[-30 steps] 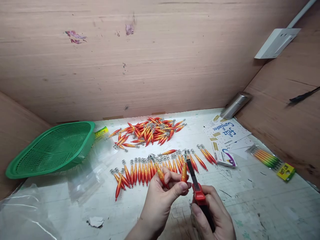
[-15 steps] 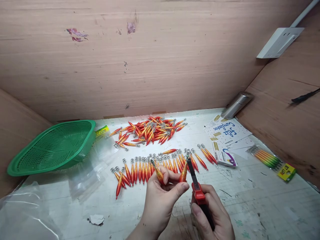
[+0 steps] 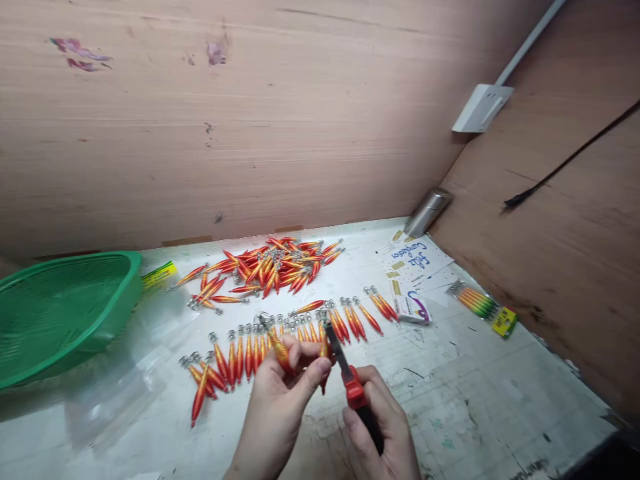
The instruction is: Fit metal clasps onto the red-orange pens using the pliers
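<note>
My left hand [image 3: 283, 393] is closed on two red-and-gold squid jigs. One jig [image 3: 281, 350] sticks up between the fingers with its hooks upward. The other jig [image 3: 324, 343] is pinched upright between thumb and finger. My right hand [image 3: 385, 427] is wrapped round a red-and-black handled tool [image 3: 354, 390] with a narrow dark metal end. This tip meets the hook end of the pinched jig; the exact contact is too small to make out. Behind the hands lies a row of squid jigs [image 3: 240, 353], partly hidden by my left hand. Farther back is a loose pile of jigs [image 3: 273, 267].
A green plastic basket [image 3: 65, 327] stands at the left, beside clear plastic bags [image 3: 120, 373]. To the right are a small white box [image 3: 414, 310], printed cards [image 3: 425, 260], a steel flask [image 3: 427, 213] and a packet of striped lures [image 3: 477, 303]. Wooden walls [image 3: 280, 133] enclose the table.
The view has turned to the right, so everything sits farther left in the picture. My hands still hold the two jigs and the tool, with the tool's tip at the jig's hook end.
</note>
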The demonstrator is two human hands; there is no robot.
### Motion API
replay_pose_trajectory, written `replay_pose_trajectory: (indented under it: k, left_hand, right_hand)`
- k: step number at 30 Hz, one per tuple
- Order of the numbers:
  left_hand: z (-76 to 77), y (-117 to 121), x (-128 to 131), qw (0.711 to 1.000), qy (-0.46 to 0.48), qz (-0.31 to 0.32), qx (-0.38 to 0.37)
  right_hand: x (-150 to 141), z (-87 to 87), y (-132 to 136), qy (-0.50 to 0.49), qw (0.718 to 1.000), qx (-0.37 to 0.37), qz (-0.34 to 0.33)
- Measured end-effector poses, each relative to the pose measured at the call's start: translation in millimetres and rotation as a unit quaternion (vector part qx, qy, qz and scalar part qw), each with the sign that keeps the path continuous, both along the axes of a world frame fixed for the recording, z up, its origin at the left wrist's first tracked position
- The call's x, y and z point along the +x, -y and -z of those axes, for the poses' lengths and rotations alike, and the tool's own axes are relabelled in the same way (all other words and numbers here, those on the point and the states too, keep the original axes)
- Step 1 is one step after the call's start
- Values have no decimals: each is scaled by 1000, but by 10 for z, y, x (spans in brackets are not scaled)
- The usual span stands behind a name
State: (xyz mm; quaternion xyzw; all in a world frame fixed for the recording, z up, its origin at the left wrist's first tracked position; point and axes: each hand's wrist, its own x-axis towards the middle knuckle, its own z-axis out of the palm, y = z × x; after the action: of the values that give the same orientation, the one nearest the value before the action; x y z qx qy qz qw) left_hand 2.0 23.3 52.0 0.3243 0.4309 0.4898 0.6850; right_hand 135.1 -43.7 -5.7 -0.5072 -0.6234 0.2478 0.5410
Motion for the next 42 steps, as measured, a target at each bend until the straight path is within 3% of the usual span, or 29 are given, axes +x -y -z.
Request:
replay_pose_trajectory:
  k: [12, 20, 31, 37, 42]
  left_hand:
    - [157, -66, -44, 1000, -22, 10, 6]
    - [91, -35, -2, 1000, -2, -5, 1]
    - [138, 21, 32, 999, 43, -33, 9]
    - [55, 49, 40, 997, 52, -51, 3]
    - [28, 32, 37, 998, 60, -20, -12]
  right_hand:
    - [-43, 84, -25, 34, 999, 28, 12]
    - [-115, 163, -10, -28, 999, 7, 26]
    - [-137, 73, 30, -72, 997, -25, 22]
    - [-149, 52, 39, -84, 995, -35, 26]
    - [-144, 41, 57, -81, 995, -46, 27]
